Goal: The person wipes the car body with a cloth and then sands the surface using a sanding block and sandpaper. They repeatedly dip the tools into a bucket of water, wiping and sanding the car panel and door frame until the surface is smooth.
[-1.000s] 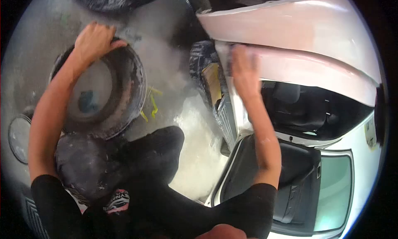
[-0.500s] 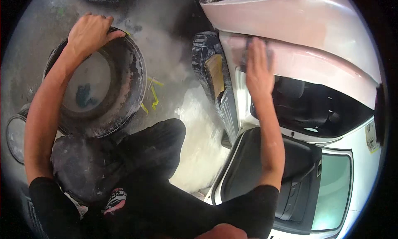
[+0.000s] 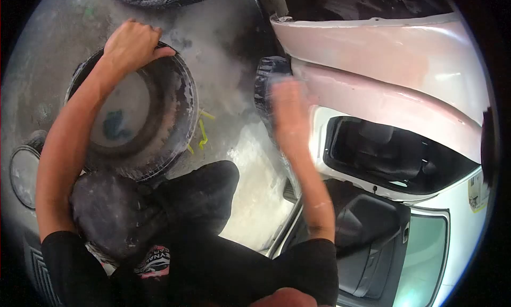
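Observation:
My left hand [image 3: 134, 45] grips the top rim of a large dark round tub [image 3: 183, 94], with the fingers wrapped over its edge. A shallow layer of liquid with a darker patch shows inside the tub. My right hand [image 3: 290, 107] is smeared by motion at the left edge of the pinkish-white car panel [image 3: 367, 88], over a dark tyre [image 3: 269, 70]. A blurred greyish patch shows at its fingertips, too unclear to name. The lower part of the tyre is hidden behind this hand.
Below the panel are a dark window opening [image 3: 383, 152] and an open car door with a black inner lining [image 3: 367, 216]. Yellow tape strips [image 3: 203, 134] lie on the floor right of the tub. A round lidded can [image 3: 24, 176] stands at the far left.
My right hand has moved left and a little down, from the panel to its left edge. My left hand still grips the tub rim. The whole view has shifted slightly.

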A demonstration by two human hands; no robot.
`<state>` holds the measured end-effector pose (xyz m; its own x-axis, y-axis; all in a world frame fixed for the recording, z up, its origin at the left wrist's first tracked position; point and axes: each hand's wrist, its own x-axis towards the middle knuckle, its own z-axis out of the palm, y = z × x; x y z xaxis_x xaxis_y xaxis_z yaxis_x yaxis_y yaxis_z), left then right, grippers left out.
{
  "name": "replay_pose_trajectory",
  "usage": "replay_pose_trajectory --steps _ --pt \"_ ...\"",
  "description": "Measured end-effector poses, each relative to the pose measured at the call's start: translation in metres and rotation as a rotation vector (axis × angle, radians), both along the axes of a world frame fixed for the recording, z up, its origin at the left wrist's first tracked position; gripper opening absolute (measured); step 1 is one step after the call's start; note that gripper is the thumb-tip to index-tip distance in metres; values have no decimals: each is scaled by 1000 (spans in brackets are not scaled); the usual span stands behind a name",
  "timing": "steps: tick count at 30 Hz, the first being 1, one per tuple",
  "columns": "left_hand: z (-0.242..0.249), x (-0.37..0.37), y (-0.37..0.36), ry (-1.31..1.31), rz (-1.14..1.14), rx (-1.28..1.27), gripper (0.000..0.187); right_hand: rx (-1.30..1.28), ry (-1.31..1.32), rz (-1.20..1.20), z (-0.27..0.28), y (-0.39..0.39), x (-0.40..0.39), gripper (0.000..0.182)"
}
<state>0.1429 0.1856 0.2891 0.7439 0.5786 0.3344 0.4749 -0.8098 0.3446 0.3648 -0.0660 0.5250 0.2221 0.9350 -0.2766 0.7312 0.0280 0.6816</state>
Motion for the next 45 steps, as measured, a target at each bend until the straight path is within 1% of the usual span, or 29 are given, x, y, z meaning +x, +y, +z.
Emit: replay_pose_trajectory --steps 1,2,4,6,7,8,9,10,12,14,16,18,20,21,23,24,26,27,29,31,33,34,35,37,40,43,44,45 --pt "-3 2 -1 4 2 11 62 -81 272 -150 -30 11 -27 68" --pt "-6 1 -2 14 4 23 63 69 403 241 -88 -5 -21 64" --pt "-1 1 -4 58 -6 0 64 108 795 293 -140 23 -68 67" --pt "0 -2 -3 95 1 -10 65 122 1056 226 -195 55 -101 69" --pt "1 -3 -3 105 -3 -11 65 121 1139 92 -224 71 -119 66" --pt "3 -2 -3 106 -7 -9 65 120 1211 -42 -251 88 -134 64" --pt "3 0 -1 100 -14 -4 65 104 1145 -45 -284 100 -142 61" --pt "3 0 1 137 -52 -54 67 90 1076 -49 -319 106 -147 58" --pt "3 1 2 138 -54 -63 67 345 1202 52 -396 103 -174 56" --pt "2 1 0 135 -54 -51 68 445 1277 91 -434 94 -180 55" --pt "-2 0 -1 119 -48 -6 68 388 1301 81 -451 86 -185 56" --pt "5 -3 -1 173 -63 -81 68 340 1376 86 -497 77 -165 54" --pt "14 0 3 195 -62 -109 68 260 1566 -144 -497 97 -141 52" --pt "14 -1 3 199 -62 -105 68 203 1713 -398 -474 111 -132 51" --pt "13 -1 -3 187 -67 -103 67 66 1706 -639 -402 114 -111 50" --pt "11 -1 -4 170 -56 -102 67 -18 1567 -604 -349 109 -101 49" --pt "9 3 -3 130 -43 -112 66 -77 1358 -458 -229 93 -96 49" --pt "7 3 -2 115 -41 -124 65 -62 1292 -343 -173 83 -92 50" --pt "5 5 -6 95 -31 -113 63 -74 1134 -98 -101 52 -62 55" --pt "-1 7 -4 83 10 -51 61 -180 646 60 -25 37 -42 62" --pt "-4 5 -6 27 1 -20 61 -221 459 101 27 20 -17 66" --pt "-4 4 -4 0 -3 5 62 -255 255 157 51 18 -13 63" --pt "-5 5 -2 42 -14 -44 62 -285 49 210 74 19 -14 62" --pt "-3 8 0 125 -39 -132 62 -310 -256 261 103 22 -5 60" --pt "-5 6 -3 107 -5 -75 62 -330 -508 247 114 16 29 61" --pt "-2 6 -3 115 -4 -85 62 -260 -519 238 81 19 52 62" --pt "-2 6 -3 118 -19 -96 62 -187 -380 256 62 19 67 61" --pt "-1 6 -1 119 -27 -105 62 -271 -386 231 43 27 75 61"
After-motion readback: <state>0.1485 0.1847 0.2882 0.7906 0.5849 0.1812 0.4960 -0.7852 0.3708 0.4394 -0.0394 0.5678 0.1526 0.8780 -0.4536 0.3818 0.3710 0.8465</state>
